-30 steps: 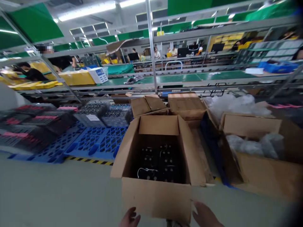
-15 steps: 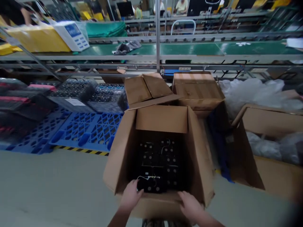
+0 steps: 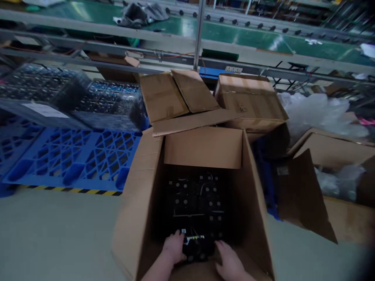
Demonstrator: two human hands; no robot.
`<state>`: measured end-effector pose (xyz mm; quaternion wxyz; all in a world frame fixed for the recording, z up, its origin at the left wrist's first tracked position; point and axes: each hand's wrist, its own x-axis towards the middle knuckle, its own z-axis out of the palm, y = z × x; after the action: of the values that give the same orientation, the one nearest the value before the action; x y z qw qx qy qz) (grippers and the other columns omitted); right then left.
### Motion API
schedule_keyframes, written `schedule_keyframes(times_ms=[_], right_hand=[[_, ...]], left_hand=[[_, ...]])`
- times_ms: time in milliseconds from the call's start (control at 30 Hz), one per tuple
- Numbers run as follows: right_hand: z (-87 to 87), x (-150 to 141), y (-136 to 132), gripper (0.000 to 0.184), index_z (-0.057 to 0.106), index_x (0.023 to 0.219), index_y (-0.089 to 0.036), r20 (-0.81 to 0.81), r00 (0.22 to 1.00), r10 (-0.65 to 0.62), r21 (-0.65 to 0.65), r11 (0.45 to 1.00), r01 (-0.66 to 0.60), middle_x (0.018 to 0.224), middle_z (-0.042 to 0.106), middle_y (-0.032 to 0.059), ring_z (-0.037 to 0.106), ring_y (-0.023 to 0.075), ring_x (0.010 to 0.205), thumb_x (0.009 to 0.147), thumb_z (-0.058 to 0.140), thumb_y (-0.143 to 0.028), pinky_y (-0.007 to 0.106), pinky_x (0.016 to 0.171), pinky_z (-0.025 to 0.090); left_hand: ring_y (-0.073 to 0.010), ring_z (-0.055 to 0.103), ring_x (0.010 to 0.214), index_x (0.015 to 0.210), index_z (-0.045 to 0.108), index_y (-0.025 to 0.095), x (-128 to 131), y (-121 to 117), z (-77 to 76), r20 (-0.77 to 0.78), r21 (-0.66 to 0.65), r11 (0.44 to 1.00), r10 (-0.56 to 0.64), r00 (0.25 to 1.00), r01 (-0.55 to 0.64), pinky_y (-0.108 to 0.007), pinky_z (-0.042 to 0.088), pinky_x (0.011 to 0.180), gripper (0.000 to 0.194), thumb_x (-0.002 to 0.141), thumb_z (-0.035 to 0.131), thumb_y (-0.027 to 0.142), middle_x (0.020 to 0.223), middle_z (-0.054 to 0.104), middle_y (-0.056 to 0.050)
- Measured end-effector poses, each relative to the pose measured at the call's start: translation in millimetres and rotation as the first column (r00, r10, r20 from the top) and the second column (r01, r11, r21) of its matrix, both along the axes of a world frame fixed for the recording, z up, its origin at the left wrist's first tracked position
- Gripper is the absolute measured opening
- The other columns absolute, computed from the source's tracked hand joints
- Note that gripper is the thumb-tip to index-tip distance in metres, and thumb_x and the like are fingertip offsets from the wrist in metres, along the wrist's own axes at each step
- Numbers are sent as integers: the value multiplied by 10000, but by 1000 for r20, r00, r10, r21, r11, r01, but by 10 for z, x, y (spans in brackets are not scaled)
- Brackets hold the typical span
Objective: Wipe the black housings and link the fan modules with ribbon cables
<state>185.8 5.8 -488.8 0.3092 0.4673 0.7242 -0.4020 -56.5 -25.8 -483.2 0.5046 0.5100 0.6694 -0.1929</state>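
A tall open cardboard box (image 3: 202,148) stands in front of me, its flaps spread outward. Several dark modules (image 3: 187,195) with pale round spots and thin wires line its shadowed inside. At the near end lies a black module (image 3: 199,246) with a white-and-yellow connector strip along its top. My left hand (image 3: 173,249) reaches into the box, fingers and thumb closed about the module's left end. My right hand (image 3: 230,260) is bent at its right end, the fingertips against it. Shadow hides the module's underside.
Blue pallets (image 3: 73,156) with stacked trays (image 3: 108,101) are on the left, above yellow-black floor tape. Behind stands a taped carton (image 3: 249,97). An open carton (image 3: 307,195) with clear plastic bags (image 3: 325,117) nearby is at right. A green conveyor (image 3: 249,37) runs across the back.
Both hands have moved from the near rim down into the box, to the two ends of the black module. My view has tipped downward and come closer.
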Motion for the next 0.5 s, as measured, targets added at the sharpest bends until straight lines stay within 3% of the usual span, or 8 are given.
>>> schedule_keyframes(times_ms=[100,267,433,500], right_hand=[[-258,-151,166,840,284,1322,-169,-69,992,102,-48,993,-105,1366,301,94,271,283,1235,540,566,-291,412,1017,226],[-654,-386,298,1007,236,1328,-214,-275,926,258,-139,943,-304,1368,277,122,256,335,1217,449,671,-439,474,1008,172],[-767,-496,240,1167,164,1342,-244,-257,914,314,-123,927,-353,1381,234,130,261,391,1182,338,725,-440,515,952,228],[-761,-518,217,1159,119,1352,-251,-249,907,338,-101,923,-371,1393,211,120,217,401,1201,372,720,-398,534,944,217]], left_hand=[[-315,529,983,1194,473,151,-73,-12,-198,65,-21,996,91,994,-90,-373,419,834,818,404,685,167,1243,434,-150],[-179,516,997,1109,510,158,-140,-63,-352,164,18,956,286,944,-293,-208,389,859,635,489,644,192,1167,483,-70],[-187,444,1097,1128,479,116,-100,-151,-433,189,28,867,484,855,-497,-223,310,964,689,461,649,135,1208,454,-96],[-198,405,1148,1150,459,98,-74,-155,-463,164,38,815,566,808,-578,-248,264,1008,690,479,621,110,1240,434,-113]])
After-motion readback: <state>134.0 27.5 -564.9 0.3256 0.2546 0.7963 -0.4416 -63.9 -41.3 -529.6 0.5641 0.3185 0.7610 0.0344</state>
